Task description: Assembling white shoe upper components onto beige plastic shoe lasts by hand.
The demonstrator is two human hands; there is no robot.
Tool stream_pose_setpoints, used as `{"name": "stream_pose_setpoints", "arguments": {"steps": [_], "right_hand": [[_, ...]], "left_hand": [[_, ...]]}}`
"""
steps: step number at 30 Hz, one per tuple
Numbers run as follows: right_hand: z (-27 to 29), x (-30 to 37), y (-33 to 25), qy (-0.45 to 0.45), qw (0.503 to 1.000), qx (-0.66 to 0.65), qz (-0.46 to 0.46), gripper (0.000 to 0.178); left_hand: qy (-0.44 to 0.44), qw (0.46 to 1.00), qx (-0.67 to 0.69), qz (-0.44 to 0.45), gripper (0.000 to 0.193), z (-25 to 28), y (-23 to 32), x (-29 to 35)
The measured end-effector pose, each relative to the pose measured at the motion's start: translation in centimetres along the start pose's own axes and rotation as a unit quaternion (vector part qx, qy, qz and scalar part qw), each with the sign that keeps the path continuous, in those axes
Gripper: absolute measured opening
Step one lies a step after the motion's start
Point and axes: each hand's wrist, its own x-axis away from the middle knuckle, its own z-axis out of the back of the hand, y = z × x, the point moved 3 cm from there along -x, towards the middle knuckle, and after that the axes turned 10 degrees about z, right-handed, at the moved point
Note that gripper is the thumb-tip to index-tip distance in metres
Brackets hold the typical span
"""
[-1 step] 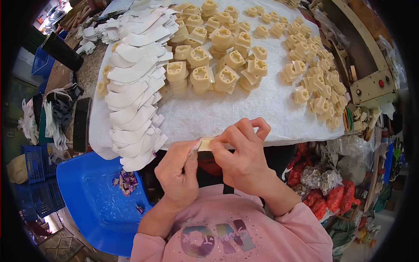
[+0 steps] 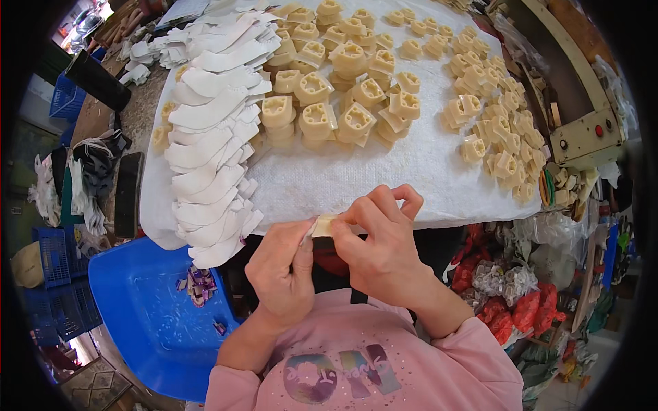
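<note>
A small cream plastic block (image 2: 325, 225), like a shoe heel, is pinched between my two hands just past the table's near edge. My left hand (image 2: 277, 274) is closed on its left side, thumb and forefinger at a pale edge there; I cannot tell whether that is a separate strip. My right hand (image 2: 384, 253) closes on its right end, fingers curled, hiding part of it. Beyond my hands stand stacks of similar cream blocks (image 2: 317, 122) with hollowed tops. To the left, white curved strips (image 2: 205, 156) lie overlapped in a long row.
Loose cream blocks (image 2: 507, 130) spread over the right of the white-covered table (image 2: 329, 181). A blue tub (image 2: 147, 329) with purple scraps sits lower left. A phone (image 2: 129, 195) lies at the left, a machine frame (image 2: 589, 140) stands right, and red plastic bags (image 2: 531, 308) lie below it.
My left hand has shifted very slightly, its thumb rolling a little against the block's edge. My right hand and the things on the table look the same.
</note>
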Motion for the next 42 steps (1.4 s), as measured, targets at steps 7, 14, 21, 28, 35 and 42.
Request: {"name": "stream_pose_setpoints", "arguments": {"steps": [7, 14, 21, 28, 35, 42], "right_hand": [[-1.1, 0.7, 1.3, 0.008, 0.998, -0.055, -0.01, 0.03], [-1.5, 1.3, 2.0, 0.059, 0.979, -0.195, -0.008, 0.025], [-1.8, 1.9, 1.9, 0.016, 0.942, -0.336, -0.002, 0.027], [-1.9, 2.2, 2.2, 0.051, 0.953, -0.299, 0.018, 0.03], [-0.9, 1.2, 1.5, 0.104, 0.958, -0.267, 0.002, 0.034], [-3.8, 5.5, 0.9, 0.147, 0.737, -0.576, -0.32, 0.028]], "left_hand": [[0.042, 0.986, -0.081, -0.136, 0.023, -0.7, 0.8, 0.2], [-0.014, 0.995, 0.081, -0.061, 0.02, -0.2, -2.3, -1.0], [-0.016, 0.986, 0.012, -0.165, 0.01, -0.9, -0.1, -1.2], [-0.03, 0.989, 0.038, -0.141, 0.013, -0.9, -0.3, -1.2], [0.076, 0.978, -0.027, -0.193, 0.033, 1.3, -1.8, -1.8], [0.054, 0.979, 0.1, -0.171, 0.033, 0.7, 0.0, -0.9]]}}
